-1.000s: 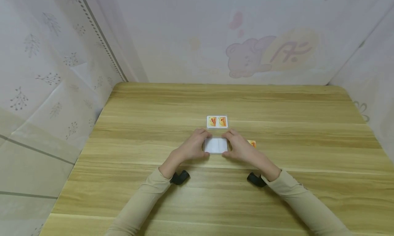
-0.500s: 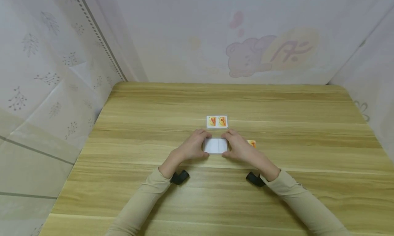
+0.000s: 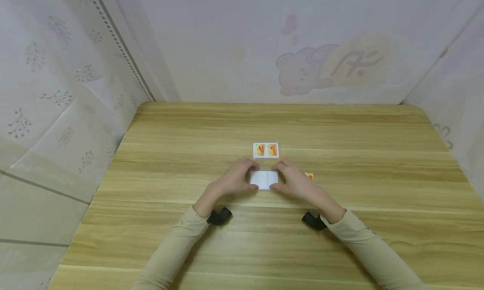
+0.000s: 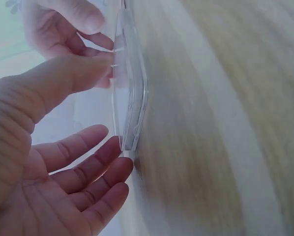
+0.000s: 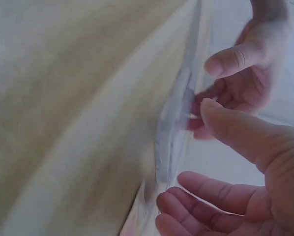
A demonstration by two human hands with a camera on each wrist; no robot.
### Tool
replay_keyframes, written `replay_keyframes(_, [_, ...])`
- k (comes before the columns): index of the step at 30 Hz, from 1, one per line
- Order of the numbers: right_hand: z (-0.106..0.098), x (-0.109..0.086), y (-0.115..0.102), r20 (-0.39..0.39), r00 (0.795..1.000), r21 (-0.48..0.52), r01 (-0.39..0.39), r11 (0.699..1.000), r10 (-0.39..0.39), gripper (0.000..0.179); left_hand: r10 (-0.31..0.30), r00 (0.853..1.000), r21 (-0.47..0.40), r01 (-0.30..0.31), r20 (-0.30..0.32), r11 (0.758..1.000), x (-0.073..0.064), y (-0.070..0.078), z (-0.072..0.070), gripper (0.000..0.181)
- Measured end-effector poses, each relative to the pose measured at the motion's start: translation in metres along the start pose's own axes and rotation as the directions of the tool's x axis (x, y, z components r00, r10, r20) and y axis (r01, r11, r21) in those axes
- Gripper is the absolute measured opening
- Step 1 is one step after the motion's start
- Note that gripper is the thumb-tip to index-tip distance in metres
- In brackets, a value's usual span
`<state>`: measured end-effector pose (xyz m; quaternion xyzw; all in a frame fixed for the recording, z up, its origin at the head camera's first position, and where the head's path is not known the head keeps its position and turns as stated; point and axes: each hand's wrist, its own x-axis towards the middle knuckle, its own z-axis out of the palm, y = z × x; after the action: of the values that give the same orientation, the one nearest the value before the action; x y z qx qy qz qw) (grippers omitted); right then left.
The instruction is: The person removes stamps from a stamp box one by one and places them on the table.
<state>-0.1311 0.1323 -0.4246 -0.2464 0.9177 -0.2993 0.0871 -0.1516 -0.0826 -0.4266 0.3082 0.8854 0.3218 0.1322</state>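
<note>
The case (image 3: 261, 180) lies flat on the desk (image 3: 359, 143), clear at the edges and white on top with a thin line across it, between the left hand (image 3: 235, 178) and the right hand (image 3: 295, 178). Compared with half a second ago, it keeps its place, but the thumbs have shifted: they sat at its near corners and now reach a little farther in over the near edge, the right one most plainly. The grip of each hand stands apart, thumb spread from loosely straight fingers, clamped on nothing. In the left wrist view, the left fingertips are right at the end of the case and the thumb tip is at its upper edge; I cannot tell whether they touch. In the right wrist view, the right thumb hangs just clear of the case, with the fingers close to its end. The picture case (image 3: 266, 150), with two orange-yellow pictures, lies just beyond, in the same spot as before. The card (image 3: 309, 176), orange and yellow, is still partly hidden behind the right hand. The whole head view is slightly shifted from the earlier frame. The sleeves (image 3: 177, 239) and the black mounts (image 3: 220, 216) at the wrists look much the same.
</note>
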Motion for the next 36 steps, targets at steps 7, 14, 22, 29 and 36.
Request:
replay_keyframes(7, [-0.010,0.002,0.010,-0.067,0.998,0.033,0.012,0.999,-0.010,0.048,-0.030,0.994,-0.118,0.018,-0.107,0.993,0.004,-0.006,-0.007,0.036])
replay_keyframes(14, [-0.018,0.008,0.014,-0.074,0.997,0.088,0.031,0.996,-0.025,0.046,-0.050,0.961,-0.174,0.002,-0.274,0.985,0.015,-0.012,-0.012,0.036])
replay_keyframes(22, [-0.025,0.019,0.018,-0.108,0.994,0.082,0.036,0.996,-0.027,0.047,-0.071,0.948,-0.144,0.027,-0.310,0.989,0.027,-0.020,-0.017,0.048])
replay_keyframes(29, [-0.030,0.030,0.021,-0.115,0.993,0.084,0.041,0.996,-0.031,0.050,-0.117,0.960,-0.121,0.088,-0.255,0.989,0.038,-0.022,-0.020,0.063])
replay_keyframes(36, [-0.029,0.042,0.022,-0.118,0.993,0.071,0.007,0.997,0.002,0.049,-0.177,0.966,-0.111,0.158,-0.190,0.981,0.046,-0.022,-0.022,0.073])
